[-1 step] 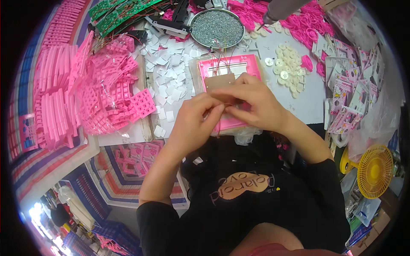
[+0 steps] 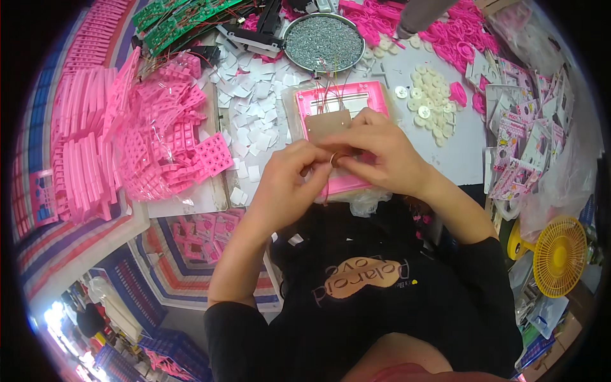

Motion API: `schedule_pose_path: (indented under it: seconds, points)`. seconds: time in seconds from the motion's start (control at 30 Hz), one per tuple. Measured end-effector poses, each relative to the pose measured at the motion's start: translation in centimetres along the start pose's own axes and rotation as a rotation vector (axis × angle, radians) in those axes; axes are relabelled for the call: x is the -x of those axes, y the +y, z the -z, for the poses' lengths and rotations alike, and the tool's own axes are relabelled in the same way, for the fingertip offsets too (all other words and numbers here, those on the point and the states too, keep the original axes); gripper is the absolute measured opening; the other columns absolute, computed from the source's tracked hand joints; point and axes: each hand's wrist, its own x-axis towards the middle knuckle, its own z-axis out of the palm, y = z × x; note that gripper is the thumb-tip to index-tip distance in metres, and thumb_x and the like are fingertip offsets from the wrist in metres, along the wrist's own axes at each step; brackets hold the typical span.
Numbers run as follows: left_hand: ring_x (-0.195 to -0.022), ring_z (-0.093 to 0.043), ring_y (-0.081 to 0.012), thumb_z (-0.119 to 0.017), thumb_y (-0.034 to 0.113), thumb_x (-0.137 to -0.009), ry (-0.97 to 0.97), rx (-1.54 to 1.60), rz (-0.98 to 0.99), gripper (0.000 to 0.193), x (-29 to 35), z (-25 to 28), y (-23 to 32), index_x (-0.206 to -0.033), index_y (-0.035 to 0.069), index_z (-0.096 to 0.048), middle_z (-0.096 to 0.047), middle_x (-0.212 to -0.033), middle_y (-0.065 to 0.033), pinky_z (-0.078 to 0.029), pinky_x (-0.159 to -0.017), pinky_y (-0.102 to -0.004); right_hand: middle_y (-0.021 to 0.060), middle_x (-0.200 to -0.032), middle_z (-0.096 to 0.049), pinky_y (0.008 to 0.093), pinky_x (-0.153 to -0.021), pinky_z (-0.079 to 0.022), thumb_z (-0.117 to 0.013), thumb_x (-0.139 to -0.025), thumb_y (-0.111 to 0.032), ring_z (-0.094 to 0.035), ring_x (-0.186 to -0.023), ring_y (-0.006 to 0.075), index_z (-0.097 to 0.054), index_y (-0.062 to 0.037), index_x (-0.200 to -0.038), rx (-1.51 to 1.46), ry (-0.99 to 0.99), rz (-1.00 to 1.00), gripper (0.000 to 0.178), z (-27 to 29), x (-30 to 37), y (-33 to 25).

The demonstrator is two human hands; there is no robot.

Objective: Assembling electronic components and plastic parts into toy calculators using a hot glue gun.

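Note:
A pink plastic housing (image 2: 375,95) lies in front of me, with a brown board (image 2: 328,123) in it and thin red wires (image 2: 332,89) running out over its far edge. My left hand (image 2: 289,181) and my right hand (image 2: 388,156) meet over the near half of the housing, fingers closed in a pinch. Between their fingertips shows a thin wire (image 2: 333,158), bent into a small copper-coloured loop. My fingers hide its ends and part of the housing beneath.
A round tray of small screws (image 2: 323,43) stands behind the housing, under a hanging grey tool (image 2: 417,18). White paper squares (image 2: 254,108) and pink keypads (image 2: 172,143) lie left. Cream discs (image 2: 431,105), printed cards (image 2: 515,146) and a yellow fan (image 2: 559,256) are right.
The wire between my fingertips now bows up into a plainer loop. My hands have barely moved. The hanging grey tool has swung slightly.

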Motion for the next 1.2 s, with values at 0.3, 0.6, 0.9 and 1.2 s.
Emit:
schedule_pose_path:
  seconds: [0.3, 0.6, 0.9, 1.2]
  points:
    - [-0.075, -0.057, -0.0195, -0.079, 0.011, -0.08, 0.116, -0.349, -0.16, 0.015, 0.7, -1.4, -0.6, -0.092, 0.009, -0.071, -0.062, -0.081, -0.0022, -0.036, -0.078, -0.035, 0.0024, -0.084, -0.06, 0.0277, -0.067, -0.045, -0.079, -0.079, -0.006, -0.055, -0.085, 0.0153, -0.077, -0.008, -0.093, -0.193, 0.006, -0.276, 0.014, -0.1, 0.5, -0.2]
    - [-0.08, -0.059, -0.0194, -0.078, 0.009, -0.081, 0.123, -0.366, -0.16, 0.012, 0.2, -1.7, -0.6, -0.089, 0.01, -0.068, -0.061, -0.081, -0.0011, -0.033, -0.08, -0.0359, 0.0042, -0.087, -0.055, 0.0276, -0.068, -0.044, -0.076, -0.078, -0.003, -0.054, -0.087, 0.0167, -0.075, -0.0069, -0.091, -0.212, -0.043, -0.285, 0.013, 0.5, 0.6, 0.0]
    - [-0.084, -0.058, -0.0198, -0.072, 0.006, -0.079, 0.2, -0.402, -0.169, 0.015, 0.9, -1.7, -0.3, -0.092, 0.013, -0.069, -0.061, -0.087, -0.001, -0.03, -0.082, -0.0389, 0.0034, -0.083, -0.06, 0.0258, -0.062, -0.047, -0.075, -0.081, -0.009, -0.055, -0.08, 0.013, -0.076, -0.0085, -0.091, -0.235, 0.02, -0.245, 0.01, 0.2, 0.8, 0.9]
    - [-0.079, -0.056, -0.0197, -0.076, 0.008, -0.077, 0.195, -0.35, -0.188, 0.016, 0.8, -2.2, -0.8, -0.089, 0.015, -0.07, -0.059, -0.085, 0.0, -0.029, -0.081, -0.0385, 0.0005, -0.081, -0.054, 0.025, -0.063, -0.04, -0.073, -0.079, -0.002, -0.05, -0.082, 0.0119, -0.074, -0.0056, -0.087, -0.276, 0.002, -0.319, 0.009, 0.0, 0.8, 0.7]
